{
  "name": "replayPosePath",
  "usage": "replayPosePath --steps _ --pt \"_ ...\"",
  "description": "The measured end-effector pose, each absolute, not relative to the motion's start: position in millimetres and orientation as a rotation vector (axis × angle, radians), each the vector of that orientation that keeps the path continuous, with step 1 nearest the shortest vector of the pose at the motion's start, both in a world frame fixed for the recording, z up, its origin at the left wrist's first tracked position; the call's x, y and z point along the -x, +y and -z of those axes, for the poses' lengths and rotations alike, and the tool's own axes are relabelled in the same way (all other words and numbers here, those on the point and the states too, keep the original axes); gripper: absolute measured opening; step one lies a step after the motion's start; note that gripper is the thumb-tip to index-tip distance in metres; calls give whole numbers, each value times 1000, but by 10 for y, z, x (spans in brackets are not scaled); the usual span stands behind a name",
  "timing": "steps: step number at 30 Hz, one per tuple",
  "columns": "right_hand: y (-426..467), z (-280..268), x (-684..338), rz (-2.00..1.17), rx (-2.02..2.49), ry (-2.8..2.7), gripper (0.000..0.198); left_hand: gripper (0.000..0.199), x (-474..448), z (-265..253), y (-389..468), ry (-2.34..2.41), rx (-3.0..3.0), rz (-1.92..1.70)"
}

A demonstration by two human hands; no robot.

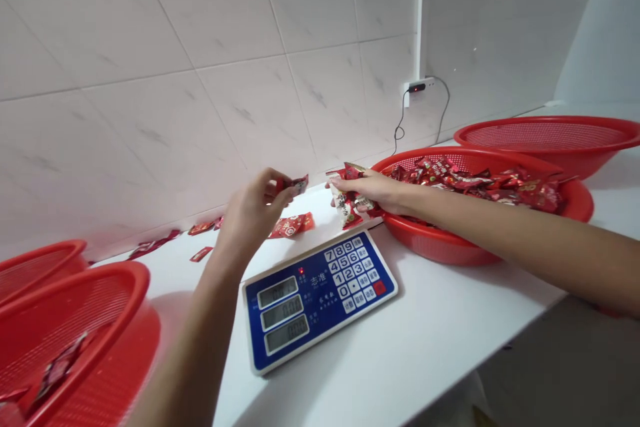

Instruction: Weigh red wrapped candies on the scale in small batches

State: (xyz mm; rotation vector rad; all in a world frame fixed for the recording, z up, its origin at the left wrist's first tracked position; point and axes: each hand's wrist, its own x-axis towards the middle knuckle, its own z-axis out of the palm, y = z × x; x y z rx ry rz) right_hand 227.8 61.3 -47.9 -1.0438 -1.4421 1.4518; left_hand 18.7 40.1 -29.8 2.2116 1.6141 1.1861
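A blue-faced digital scale point(320, 300) with a number keypad and three displays lies on the white table, its white weighing plate point(320, 210) behind the panel. Over the left part of that plate, my left hand point(260, 204) is closed in a pinch around a small red candy packet point(300, 184). My right hand point(363, 190) is wrapped around several red and white candy packets point(345, 204) at the plate's right side. Between the hands, a red packet point(290, 226) rests on the plate. A red plastic basket point(440, 250) heaped with red packets point(465, 180) stands under my right forearm.
Another red basket point(550, 127) sits at the back right. Two red baskets point(135, 280) stand at the left, the nearer holding a few packets point(60, 364). Loose packets point(153, 244) lie along the tiled wall. A socket point(417, 87) with a black cable is on the wall.
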Motion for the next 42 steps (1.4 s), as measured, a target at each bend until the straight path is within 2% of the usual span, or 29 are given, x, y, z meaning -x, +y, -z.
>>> replayPosePath --steps 6,11,14,17,22,26,32,36,42 --pt "549 449 -2276 -1470 1043 -1451 17 11 -57 455 598 1843 -2355 -1020" --pt "560 464 -2283 -1426 945 -1540 11 17 80 387 586 1897 -2286 -968" --pt "579 468 -2282 -1384 855 -1540 11 23 4 268 444 1805 -2259 -982" --pt "571 450 -2255 -1345 773 -1446 21 37 -239 235 274 1541 -2206 -896" --pt "542 419 -2227 -1344 837 -1395 28 30 -508 354 209 1312 -2131 -753" --pt "566 433 -2269 -1291 1009 -1455 25 25 -367 342 290 1374 -2063 -720" --pt "565 411 -2301 -1292 988 -1543 22 27 -170 238 315 1407 -2131 -591" --pt "560 369 -2338 -1263 1046 -1672 14 26 -77 221 333 1544 -2162 -680" --pt "535 336 -2370 -1299 1082 -1780 20 35 47 212 377 1519 -2035 -745"
